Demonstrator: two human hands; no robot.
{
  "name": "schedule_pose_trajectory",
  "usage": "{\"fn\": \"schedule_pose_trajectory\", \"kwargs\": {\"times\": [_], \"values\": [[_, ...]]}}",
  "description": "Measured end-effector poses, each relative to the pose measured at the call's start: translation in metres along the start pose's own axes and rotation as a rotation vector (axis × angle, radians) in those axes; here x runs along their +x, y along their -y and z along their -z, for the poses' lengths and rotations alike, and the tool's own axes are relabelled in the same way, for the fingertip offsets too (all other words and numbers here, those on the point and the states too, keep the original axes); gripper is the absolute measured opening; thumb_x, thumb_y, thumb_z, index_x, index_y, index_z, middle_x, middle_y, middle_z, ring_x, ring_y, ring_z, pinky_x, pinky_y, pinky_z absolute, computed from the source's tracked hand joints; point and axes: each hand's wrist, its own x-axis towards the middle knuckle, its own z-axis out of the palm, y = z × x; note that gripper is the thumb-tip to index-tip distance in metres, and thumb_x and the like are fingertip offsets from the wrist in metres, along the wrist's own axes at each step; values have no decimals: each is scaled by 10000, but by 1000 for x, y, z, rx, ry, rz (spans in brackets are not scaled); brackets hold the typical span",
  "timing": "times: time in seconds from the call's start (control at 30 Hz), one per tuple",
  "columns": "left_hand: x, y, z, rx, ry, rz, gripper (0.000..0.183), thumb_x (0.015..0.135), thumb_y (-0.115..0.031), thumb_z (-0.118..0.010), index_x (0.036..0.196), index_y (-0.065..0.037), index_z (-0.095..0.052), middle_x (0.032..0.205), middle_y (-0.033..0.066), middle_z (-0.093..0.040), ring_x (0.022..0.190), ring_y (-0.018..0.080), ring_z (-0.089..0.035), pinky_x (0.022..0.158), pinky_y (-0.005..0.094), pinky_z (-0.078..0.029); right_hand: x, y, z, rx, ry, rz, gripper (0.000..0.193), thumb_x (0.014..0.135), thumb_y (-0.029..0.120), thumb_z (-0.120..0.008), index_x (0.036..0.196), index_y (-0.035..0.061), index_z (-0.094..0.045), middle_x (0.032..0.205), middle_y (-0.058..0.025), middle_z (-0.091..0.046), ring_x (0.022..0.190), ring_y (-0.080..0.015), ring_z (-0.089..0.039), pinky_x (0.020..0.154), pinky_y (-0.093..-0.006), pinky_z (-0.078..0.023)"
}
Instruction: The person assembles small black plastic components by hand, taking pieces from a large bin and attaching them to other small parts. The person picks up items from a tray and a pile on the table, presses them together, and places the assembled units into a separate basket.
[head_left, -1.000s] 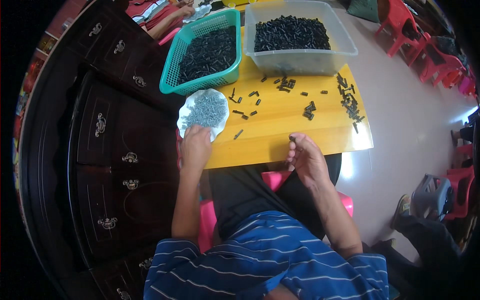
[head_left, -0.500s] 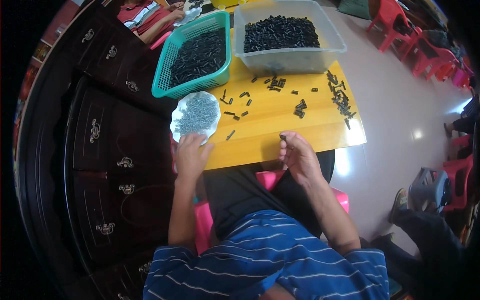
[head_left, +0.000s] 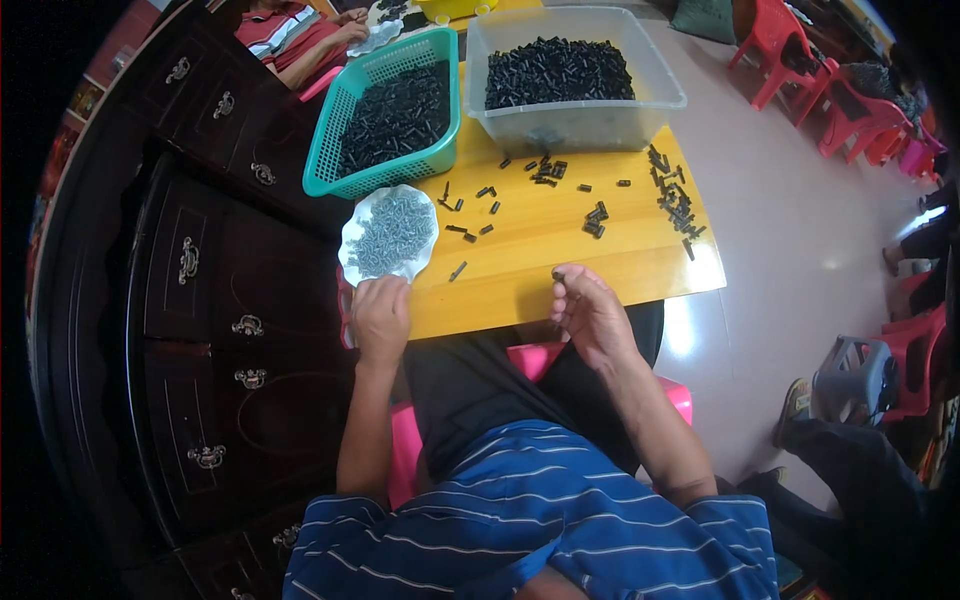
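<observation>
Right hand [head_left: 590,308]: thumb and fingertips closed on a short black plastic-looking tube [head_left: 557,276]. Left hand [head_left: 382,315]: fingers curled by the near rim of a white scalloped plate [head_left: 417,266] — we can't tell if they grip anything. Small silvery metal screws [head_left: 395,228] lie just ahead of them. We'd judge the tube light, stiff, slightly slick — pinch its sides.

We can read no words, labels, brands, numbers or signs on anything in view; we find no lettering sharp or large enough to make out anywhere.
</observation>
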Motion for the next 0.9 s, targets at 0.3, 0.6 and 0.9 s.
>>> {"fn": "schedule_pose_trajectory", "kwargs": {"times": [0.3,0.6,0.9], "values": [[13,13,0,-381,-95,355,78,934,-67,-650,969,-12,-694,893,91,-695,788,216,-658,749,318,-506,-1,0,1,-43,31,-20,158,975,186,-630,1092,81,-646,866,9,-642,740,-91,-610,733,-242,-502],[28,-60,5,-1226,124,664,145,995,-72,-617,1077,34,-674,939,70,-703,783,88,-624,767,240,-516,-5,-2,-5,-129,205,-51,178,998,201,-668,1111,65,-649,921,-10,-654,777,-96,-605,757,-249,-498],[27,-117,-5,-1273,371,567,129,989,-64,-632,1075,18,-682,999,49,-693,856,90,-614,810,241,-504,-7,-5,-4,-184,292,-67,200,1014,184,-656,1160,51,-625,997,-42,-695,853,-93,-639,815,-226,-530]]}}
